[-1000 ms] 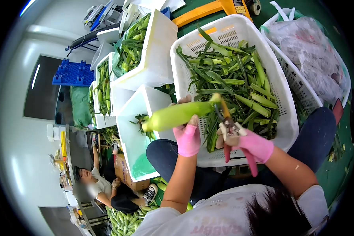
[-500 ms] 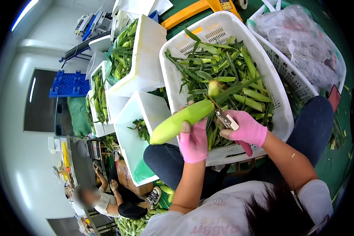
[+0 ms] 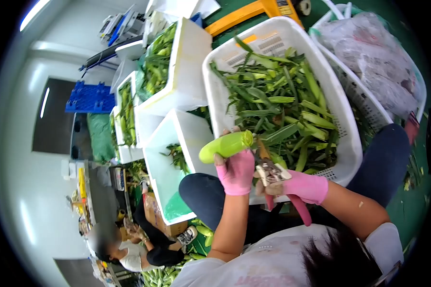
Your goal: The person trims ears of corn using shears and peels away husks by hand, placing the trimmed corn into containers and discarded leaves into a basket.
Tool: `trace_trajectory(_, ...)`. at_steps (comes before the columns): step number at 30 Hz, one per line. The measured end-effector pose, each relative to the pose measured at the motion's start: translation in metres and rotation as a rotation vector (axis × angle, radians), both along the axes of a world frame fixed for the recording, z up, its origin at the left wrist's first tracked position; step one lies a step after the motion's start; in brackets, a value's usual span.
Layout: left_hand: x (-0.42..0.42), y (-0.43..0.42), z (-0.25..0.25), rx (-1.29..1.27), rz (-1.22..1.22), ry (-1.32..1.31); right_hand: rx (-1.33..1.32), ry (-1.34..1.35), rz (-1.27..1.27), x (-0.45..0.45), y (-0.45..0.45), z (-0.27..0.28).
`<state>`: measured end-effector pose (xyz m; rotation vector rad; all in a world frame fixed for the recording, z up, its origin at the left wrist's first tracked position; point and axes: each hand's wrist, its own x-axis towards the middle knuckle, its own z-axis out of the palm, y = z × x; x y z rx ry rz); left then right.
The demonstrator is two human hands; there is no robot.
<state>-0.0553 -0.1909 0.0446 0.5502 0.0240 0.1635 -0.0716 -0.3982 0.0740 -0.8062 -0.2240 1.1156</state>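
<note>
My left hand [image 3: 235, 167], in a pink fingerless glove, is wrapped round a green corn ear [image 3: 224, 147] with its husk on. The ear's cut end points right, over the near rim of a white basket [image 3: 342, 110] that holds leaves and husk pieces [image 3: 277, 95]. Just right of it, my right hand [image 3: 292, 185], also gloved in pink, grips red-handled pruning shears [image 3: 271, 173]. Their blades point up, apart from the ear, and the fingers are partly hidden behind the tool.
A foam box [image 3: 170, 162] with some leaves stands left of the basket, with fuller corn boxes [image 3: 189, 62] beyond. A second basket [image 3: 366, 95] holds a plastic bag [image 3: 368, 57]. A co-worker [image 3: 134, 256] sits at lower left near piled corn [image 3: 160, 276].
The ear's stem end and long leaf are off it. My left hand has tilted the ear flatter, and the shears have moved away from it, down and slightly left.
</note>
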Motion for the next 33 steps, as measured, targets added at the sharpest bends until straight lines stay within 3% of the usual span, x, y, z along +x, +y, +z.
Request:
trace_trajectory(3,-0.019,-0.006,-0.009,0.257,-0.079,-0.038,0.009,-0.025,-0.083,0.005,-0.001,0.0)
trace_trajectory(5,-0.019,0.002,-0.021,0.193,-0.111,-0.026,-0.075,-0.03,-0.171,0.01,-0.007,-0.001)
trace_trajectory(6,-0.02,0.013,-0.016,-0.035,-0.233,-0.02,-0.089,-0.027,-0.274,0.008,0.0,-0.014)
trace_trajectory(8,-0.028,0.041,0.002,-0.086,-0.131,-0.05,-0.091,0.036,-0.389,0.008,0.007,-0.03)
trace_trajectory(9,-0.029,0.086,-0.006,-0.058,0.148,-0.03,-0.106,0.008,-0.432,0.01,0.01,-0.039)
trace_trajectory(10,-0.042,0.116,0.01,-0.048,0.096,-0.081,-0.09,0.028,-0.445,0.014,0.003,-0.028)
trace_trajectory(14,-0.09,0.206,0.045,0.378,0.358,0.026,-0.255,0.003,-0.409,0.018,0.001,-0.028)
trace_trajectory(18,-0.162,0.278,0.011,0.887,0.584,0.563,-0.383,-0.073,-0.337,0.009,0.013,-0.048)
trace_trajectory(20,-0.243,0.335,-0.023,1.654,0.439,1.175,-0.429,-0.097,-0.278,0.001,0.013,-0.048)
trace_trajectory(22,-0.348,0.367,-0.065,1.803,0.293,1.462,-0.443,0.016,-0.15,0.006,0.006,-0.049)
trace_trajectory(24,-0.432,0.365,-0.113,2.051,-0.119,1.686,-0.557,0.286,-0.045,0.017,0.006,-0.043)
trace_trajectory(26,-0.493,0.35,-0.162,2.217,-0.576,1.747,-0.263,0.301,-0.261,0.005,0.0,-0.067)
trace_trajectory(27,-0.505,0.352,-0.185,2.247,-0.674,1.763,-0.136,0.277,-0.303,0.004,-0.006,-0.089)
trace_trajectory(28,-0.53,0.368,-0.218,2.321,-0.615,1.826,-0.256,0.286,-0.412,0.006,-0.002,-0.093)
trace_trajectory(29,-0.529,0.392,-0.23,1.943,-0.453,2.016,-0.23,0.256,-0.376,0.012,-0.003,-0.104)
trace_trajectory(30,-0.485,0.395,-0.204,1.601,0.041,2.239,-0.255,0.32,-0.336,0.011,0.002,-0.095)
trace_trajectory(31,-0.43,0.393,-0.164,1.177,0.85,2.166,-0.283,0.378,-0.317,0.013,0.011,-0.084)
trace_trajectory(32,-0.372,0.389,-0.121,0.939,1.496,1.933,-0.255,0.358,-0.267,0.018,0.012,-0.078)
trace_trajectory(33,-0.334,0.395,-0.09,0.806,1.62,1.053,-0.238,0.335,-0.235,0.015,0.019,-0.075)
